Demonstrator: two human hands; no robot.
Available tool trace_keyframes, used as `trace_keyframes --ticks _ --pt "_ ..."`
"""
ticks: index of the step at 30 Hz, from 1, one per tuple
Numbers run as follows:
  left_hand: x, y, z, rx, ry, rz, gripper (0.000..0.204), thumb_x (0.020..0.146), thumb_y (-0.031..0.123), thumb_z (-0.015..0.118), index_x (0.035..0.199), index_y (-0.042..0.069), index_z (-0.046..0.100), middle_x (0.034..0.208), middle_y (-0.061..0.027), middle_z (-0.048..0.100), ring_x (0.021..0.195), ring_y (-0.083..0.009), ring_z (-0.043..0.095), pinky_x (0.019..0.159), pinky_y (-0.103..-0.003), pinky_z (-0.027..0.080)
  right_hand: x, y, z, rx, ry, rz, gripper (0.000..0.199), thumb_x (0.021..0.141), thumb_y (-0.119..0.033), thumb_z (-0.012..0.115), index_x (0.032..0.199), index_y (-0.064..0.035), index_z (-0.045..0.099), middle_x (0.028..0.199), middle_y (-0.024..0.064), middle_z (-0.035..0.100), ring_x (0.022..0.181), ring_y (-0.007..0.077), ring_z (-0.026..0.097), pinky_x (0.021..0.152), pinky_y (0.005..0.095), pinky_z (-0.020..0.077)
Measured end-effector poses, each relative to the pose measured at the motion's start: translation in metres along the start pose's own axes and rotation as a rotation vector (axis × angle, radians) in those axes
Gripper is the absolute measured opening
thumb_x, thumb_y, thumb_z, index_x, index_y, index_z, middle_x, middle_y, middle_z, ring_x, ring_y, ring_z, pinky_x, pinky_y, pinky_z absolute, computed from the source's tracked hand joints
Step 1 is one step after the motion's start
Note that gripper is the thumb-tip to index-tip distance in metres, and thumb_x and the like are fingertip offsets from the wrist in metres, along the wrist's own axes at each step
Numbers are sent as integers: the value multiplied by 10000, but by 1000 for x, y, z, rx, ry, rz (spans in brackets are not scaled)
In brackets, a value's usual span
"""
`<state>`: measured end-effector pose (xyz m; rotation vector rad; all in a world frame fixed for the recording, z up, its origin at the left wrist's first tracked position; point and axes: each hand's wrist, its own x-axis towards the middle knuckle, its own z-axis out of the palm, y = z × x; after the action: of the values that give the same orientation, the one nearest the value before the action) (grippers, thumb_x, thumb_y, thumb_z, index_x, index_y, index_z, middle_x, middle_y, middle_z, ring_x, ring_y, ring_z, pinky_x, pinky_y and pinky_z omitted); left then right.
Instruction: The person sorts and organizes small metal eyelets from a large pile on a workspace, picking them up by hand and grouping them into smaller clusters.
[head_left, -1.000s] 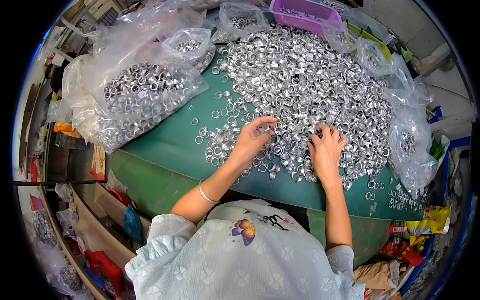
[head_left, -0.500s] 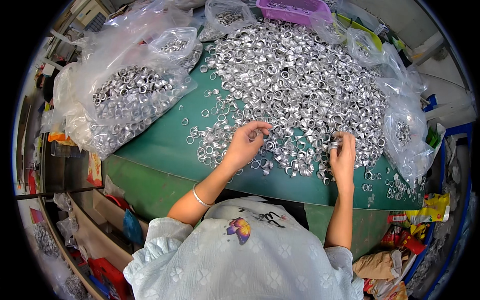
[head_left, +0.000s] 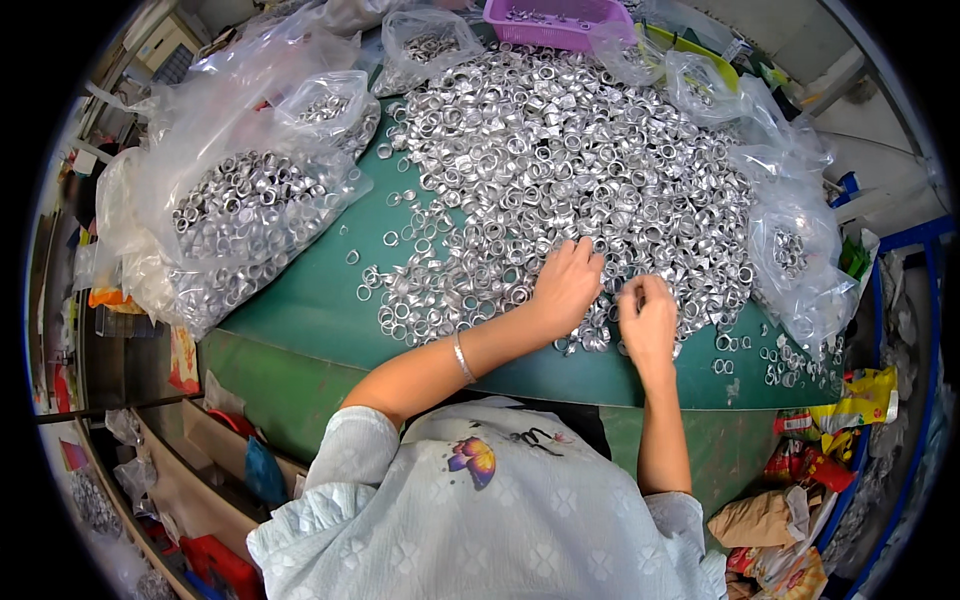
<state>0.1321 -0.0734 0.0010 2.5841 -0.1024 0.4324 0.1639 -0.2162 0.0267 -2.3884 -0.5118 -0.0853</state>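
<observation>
A wide heap of silvery metal rings [head_left: 560,150] spreads over the green tabletop [head_left: 290,315]. At the heap's near edge my left hand [head_left: 568,290] bends down among the rings, back of the hand up, its fingertips partly hidden. Close on its right is my right hand [head_left: 650,325], with fingers curled in and smeared a little by motion. Whatever either hand grips is too small or covered to make out. A looser scatter of rings [head_left: 430,285] lies left of my left hand, and a few rings [head_left: 790,365] sit at the right front.
Clear plastic bags of rings [head_left: 250,220] stand at the left, with another bag [head_left: 430,45] at the back. A purple basket [head_left: 560,28] and a yellow-green tray [head_left: 690,50] border the heap's far side. More plastic bags [head_left: 790,240] line the right edge, above colourful packets [head_left: 860,400].
My left hand has moved right across the near rings, close to my right hand. My right hand has shifted left and slightly nearer to me. The whole view has shifted a little.
</observation>
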Motion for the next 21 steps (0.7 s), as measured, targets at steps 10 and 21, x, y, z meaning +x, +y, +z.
trace_keyframes --ticks 10,21 --pt "0 2 7 49 15 22 241 660 102 675 857 23 562 916 -109 456 863 -272 469 705 -369 409 5 27 -9 430 -88 84 101 711 -75 691 733 4 632 617 25 525 538 113 450 501 258 351" --pt "2 -4 3 -462 162 -34 159 719 36 649 839 9 549 935 -138 497 825 -292 507 711 -362 418 -1 66 -41 2039 -274 520 226 921 -237 471 1024 -41 513 769 50 469 502 98 360 340 191 295"
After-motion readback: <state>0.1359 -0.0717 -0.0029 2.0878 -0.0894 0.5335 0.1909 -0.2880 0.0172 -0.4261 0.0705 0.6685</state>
